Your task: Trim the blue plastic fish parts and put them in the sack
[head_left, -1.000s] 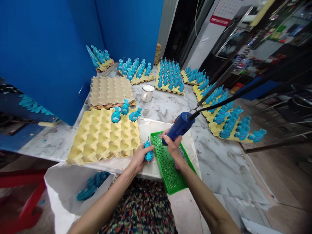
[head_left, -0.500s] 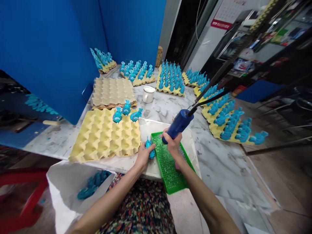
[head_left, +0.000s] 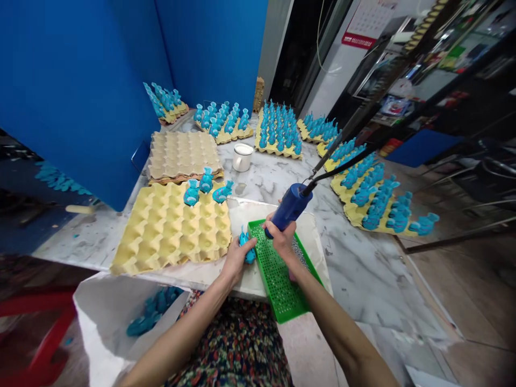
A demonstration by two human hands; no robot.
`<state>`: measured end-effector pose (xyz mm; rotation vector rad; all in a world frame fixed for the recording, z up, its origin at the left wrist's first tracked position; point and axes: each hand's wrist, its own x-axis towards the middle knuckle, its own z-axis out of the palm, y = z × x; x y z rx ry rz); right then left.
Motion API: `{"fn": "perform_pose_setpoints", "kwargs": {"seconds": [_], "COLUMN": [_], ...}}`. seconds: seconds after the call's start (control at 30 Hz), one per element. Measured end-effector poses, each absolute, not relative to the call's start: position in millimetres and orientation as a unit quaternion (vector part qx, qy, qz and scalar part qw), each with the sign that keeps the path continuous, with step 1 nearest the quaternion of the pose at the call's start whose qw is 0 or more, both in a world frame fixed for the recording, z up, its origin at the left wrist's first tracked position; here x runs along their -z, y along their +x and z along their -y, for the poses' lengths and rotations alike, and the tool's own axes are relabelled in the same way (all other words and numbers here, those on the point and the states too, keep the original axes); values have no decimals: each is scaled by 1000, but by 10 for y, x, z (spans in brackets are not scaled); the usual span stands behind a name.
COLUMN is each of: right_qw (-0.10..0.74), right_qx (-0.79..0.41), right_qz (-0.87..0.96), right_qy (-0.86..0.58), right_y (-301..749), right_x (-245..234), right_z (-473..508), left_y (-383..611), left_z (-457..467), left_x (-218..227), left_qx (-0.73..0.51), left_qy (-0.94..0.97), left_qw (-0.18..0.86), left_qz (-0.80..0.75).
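My left hand is closed on a small blue fish-shaped toy at the left edge of a green perforated basket. Wrapped round a blue electric screwdriver, my right hand is above that basket. The tool hangs from a cable and its lower end points down into the basket, its tip hidden. Small metal screws lie in the basket. Left of it, a yellow egg tray bears three more blue toys, one of them lying tilted.
A stack of grey egg trays and a white mug stand further back. Trays full of blue toys line the rear and right side. A white sack with blue pieces hangs below the front edge.
The view has shifted slightly. Both hands keep their hold on the toy and the screwdriver, with hardly any movement relative to the basket.
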<state>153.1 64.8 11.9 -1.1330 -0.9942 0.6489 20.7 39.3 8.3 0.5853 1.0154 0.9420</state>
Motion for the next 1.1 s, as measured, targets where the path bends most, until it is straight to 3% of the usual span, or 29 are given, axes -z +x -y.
{"fn": "perform_pose_setpoints", "kwargs": {"seconds": [0.13, 0.43, 1.1], "right_qw": [681, 713, 717], "right_qx": [-281, -276, -355], "right_qz": [436, 470, 451], "right_qy": [-518, -441, -396], "right_y": [1538, 1283, 1099], "right_x": [-169, -747, -462], "right_z": [-631, -338, -270], "left_y": [221, 312, 372], "left_z": [-407, -432, -428], "left_x": [-89, -106, -139], "left_qx": [-425, -455, -492], "left_qy": [263, 235, 228], "left_qw": [725, 700, 677], "left_qz": [-474, -497, -498]}}
